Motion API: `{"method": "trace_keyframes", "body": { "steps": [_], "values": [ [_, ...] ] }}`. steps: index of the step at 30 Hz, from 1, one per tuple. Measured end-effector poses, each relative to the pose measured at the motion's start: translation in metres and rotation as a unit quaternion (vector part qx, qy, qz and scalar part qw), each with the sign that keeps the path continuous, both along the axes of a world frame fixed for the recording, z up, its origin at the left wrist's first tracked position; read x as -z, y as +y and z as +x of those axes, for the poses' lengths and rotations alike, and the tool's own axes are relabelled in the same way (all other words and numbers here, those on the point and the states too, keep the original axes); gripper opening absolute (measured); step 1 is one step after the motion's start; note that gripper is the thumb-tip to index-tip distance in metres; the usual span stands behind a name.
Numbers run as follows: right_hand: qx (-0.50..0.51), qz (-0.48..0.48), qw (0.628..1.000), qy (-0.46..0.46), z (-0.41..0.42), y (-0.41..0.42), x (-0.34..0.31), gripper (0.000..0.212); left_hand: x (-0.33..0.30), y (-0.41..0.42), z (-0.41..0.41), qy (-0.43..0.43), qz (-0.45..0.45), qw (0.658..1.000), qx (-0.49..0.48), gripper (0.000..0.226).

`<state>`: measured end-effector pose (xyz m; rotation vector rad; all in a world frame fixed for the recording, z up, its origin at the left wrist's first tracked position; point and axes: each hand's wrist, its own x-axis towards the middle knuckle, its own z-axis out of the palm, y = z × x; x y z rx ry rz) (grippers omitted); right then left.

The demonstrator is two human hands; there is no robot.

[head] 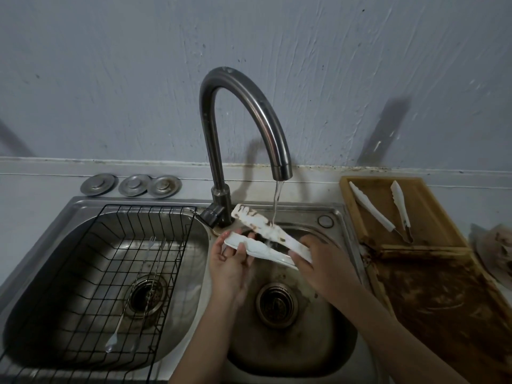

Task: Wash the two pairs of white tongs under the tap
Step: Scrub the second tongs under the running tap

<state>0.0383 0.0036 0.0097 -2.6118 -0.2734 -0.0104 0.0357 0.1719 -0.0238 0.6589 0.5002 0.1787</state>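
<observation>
My right hand [315, 259] grips the hinge end of the soiled tongs [266, 231] under the tap [281, 167] stream; my left hand [230, 261] pinches the lower arm. Second tongs [388, 214] lie on the tray [432, 217]. No legible writing.

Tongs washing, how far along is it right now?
Nothing looks finished yet. In hand: the wide white plastic tongs, brown-smeared, held open under the running curved steel tap by the left hand and right hand. Left: rinsing off those stains, then the slim white tongs lying on the wooden tray.
</observation>
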Motion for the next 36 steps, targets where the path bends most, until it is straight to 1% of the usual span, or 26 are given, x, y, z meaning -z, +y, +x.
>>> {"method": "trace_keyframes", "body": {
  "steps": [2, 4, 7, 11, 13, 15, 16, 18, 20, 23, 24, 26, 27, 29, 31, 33, 35, 36],
  "values": [
    [-0.007, -0.02, 0.999, 0.033, 0.006, 0.007, -0.002, 0.028, 0.001, 0.005, 0.001, -0.011, 0.01, 1.0, 0.009, 0.036],
    [0.012, 0.01, 0.997, 0.075, 0.011, 0.007, 0.001, 0.025, 0.002, 0.008, -0.001, -0.014, 0.024, 0.999, 0.021, 0.038],
    [0.061, 0.058, 0.988, 0.131, 0.011, -0.003, 0.009, 0.03, 0.002, 0.004, -0.006, -0.014, 0.045, 0.998, 0.049, 0.043],
    [0.103, 0.11, 0.974, 0.168, 0.0, -0.023, 0.015, 0.026, 0.004, -0.01, -0.009, 0.002, 0.088, 0.991, 0.097, 0.051],
    [0.106, 0.106, 0.976, 0.16, -0.006, -0.033, 0.017, 0.024, 0.007, -0.018, -0.009, 0.019, 0.106, 0.987, 0.119, 0.056],
    [0.109, 0.067, 0.983, 0.129, -0.011, -0.04, 0.018, 0.023, 0.01, -0.024, -0.007, 0.042, 0.129, 0.98, 0.147, 0.058],
    [0.111, 0.032, 0.988, 0.107, -0.013, -0.043, 0.017, 0.024, 0.011, -0.026, -0.005, 0.058, 0.142, 0.975, 0.163, 0.056],
    [0.11, -0.025, 0.992, 0.059, -0.016, -0.047, 0.018, 0.031, 0.014, -0.026, 0.001, 0.091, 0.162, 0.963, 0.195, 0.041],
    [0.108, -0.03, 0.993, 0.039, -0.018, -0.05, 0.018, 0.036, 0.014, -0.024, 0.005, 0.112, 0.174, 0.956, 0.207, 0.024],
    [0.105, -0.022, 0.993, 0.049, -0.019, -0.046, 0.017, 0.036, 0.013, -0.022, 0.009, 0.134, 0.233, 0.944, 0.19, 0.025],
    [0.104, -0.023, 0.993, 0.048, -0.02, -0.043, 0.016, 0.035, 0.014, -0.024, 0.009, 0.144, 0.237, 0.945, 0.176, 0.023],
    [0.099, -0.017, 0.994, 0.04, -0.02, -0.034, 0.016, 0.033, 0.015, -0.032, 0.011, 0.169, 0.209, 0.954, 0.134, 0.015],
    [0.097, -0.011, 0.994, 0.04, -0.021, -0.028, 0.016, 0.032, 0.015, -0.037, 0.011, 0.18, 0.186, 0.96, 0.106, 0.019],
    [0.096, 0.013, 0.994, 0.055, -0.022, -0.019, 0.02, 0.029, 0.014, -0.048, 0.011, 0.176, 0.147, 0.971, 0.068, 0.038],
    [0.1, 0.052, 0.991, 0.073, -0.023, -0.015, 0.023, 0.027, 0.013, -0.055, 0.012, 0.159, 0.14, 0.974, 0.076, 0.049],
    [0.106, 0.085, 0.987, 0.085, -0.022, -0.016, 0.024, 0.025, 0.008, -0.051, 0.014, 0.146, 0.123, 0.978, 0.086, 0.04],
    [0.105, 0.118, 0.982, 0.103, -0.02, -0.016, 0.024, 0.02, 0.001, -0.041, 0.016, 0.134, 0.107, 0.982, 0.082, 0.023],
    [0.103, 0.131, 0.98, 0.112, -0.02, -0.015, 0.024, 0.019, -0.003, -0.036, 0.018, 0.13, 0.112, 0.982, 0.084, 0.015]
  ]
}}
